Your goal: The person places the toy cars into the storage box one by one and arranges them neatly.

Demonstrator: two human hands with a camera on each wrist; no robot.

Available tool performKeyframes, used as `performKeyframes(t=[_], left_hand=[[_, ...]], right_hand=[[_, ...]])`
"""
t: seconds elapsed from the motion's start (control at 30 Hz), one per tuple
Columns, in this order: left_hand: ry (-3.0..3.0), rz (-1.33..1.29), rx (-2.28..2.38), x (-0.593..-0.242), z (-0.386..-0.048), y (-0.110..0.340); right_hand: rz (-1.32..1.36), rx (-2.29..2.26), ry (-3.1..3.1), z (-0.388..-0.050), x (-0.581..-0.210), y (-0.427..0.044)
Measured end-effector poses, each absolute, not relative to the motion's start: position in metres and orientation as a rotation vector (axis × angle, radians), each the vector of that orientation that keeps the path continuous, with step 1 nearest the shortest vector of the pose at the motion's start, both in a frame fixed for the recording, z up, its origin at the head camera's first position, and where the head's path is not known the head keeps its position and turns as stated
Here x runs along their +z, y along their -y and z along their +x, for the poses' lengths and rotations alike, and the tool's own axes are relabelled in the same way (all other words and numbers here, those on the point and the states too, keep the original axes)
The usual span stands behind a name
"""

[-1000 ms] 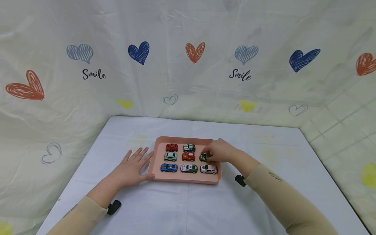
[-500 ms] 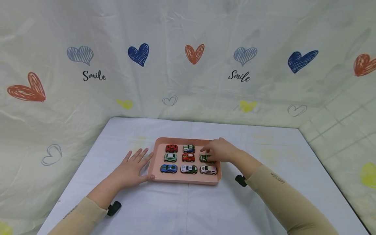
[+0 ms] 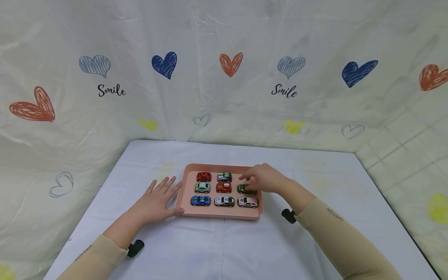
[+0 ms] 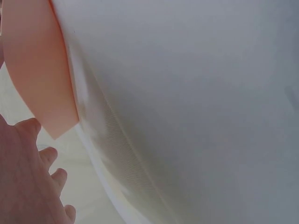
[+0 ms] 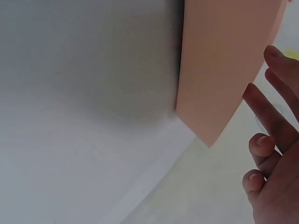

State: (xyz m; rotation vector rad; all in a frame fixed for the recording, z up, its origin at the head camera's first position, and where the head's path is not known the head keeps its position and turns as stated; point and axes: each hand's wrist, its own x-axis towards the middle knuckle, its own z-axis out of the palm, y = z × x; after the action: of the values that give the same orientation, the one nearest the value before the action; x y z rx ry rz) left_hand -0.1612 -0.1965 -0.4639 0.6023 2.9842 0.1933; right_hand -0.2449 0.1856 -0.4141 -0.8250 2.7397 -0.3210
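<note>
A pink tray (image 3: 224, 213) holds several small toy cars in three rows. At its left side, my left hand (image 3: 157, 206) lies with fingers spread, the thumb and fingertips near or against the rim. Over the tray's right side hovers my right hand (image 3: 267, 179), its thumb and index finger apart and holding nothing. Just below those fingers sits a dark green toy car (image 3: 246, 189), partly covered by the hand. In front of it stands a white and pink car (image 3: 247, 202). Red (image 3: 224, 188) and multicoloured (image 3: 224, 177) cars stand to the left. The right wrist view shows the last fingers bent.
The tray rests on a white-covered table (image 3: 224, 249). Behind the table hangs a pale curtain (image 3: 224, 31) printed with hearts. A black wrist camera (image 3: 135, 248) sits at the left sleeve and another black camera (image 3: 288, 216) at the right.
My right hand's fingers have come away from the dark green car and lifted slightly, leaving more of it in view. The left hand has stayed in place.
</note>
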Motion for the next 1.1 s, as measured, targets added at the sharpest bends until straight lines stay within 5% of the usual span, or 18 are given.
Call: performKeyframes(t=[0.47,1.1], left_hand=[[-2.97,0.61,0.181,-0.464,-0.161,0.198],[-2.973,0.603,0.204,-0.465,-0.161,0.198]], right_hand=[[-0.945,-0.414,-2.774,-0.227,-0.407,-0.225],[-0.75,-0.409,-2.794,-0.192,-0.407,-0.303]])
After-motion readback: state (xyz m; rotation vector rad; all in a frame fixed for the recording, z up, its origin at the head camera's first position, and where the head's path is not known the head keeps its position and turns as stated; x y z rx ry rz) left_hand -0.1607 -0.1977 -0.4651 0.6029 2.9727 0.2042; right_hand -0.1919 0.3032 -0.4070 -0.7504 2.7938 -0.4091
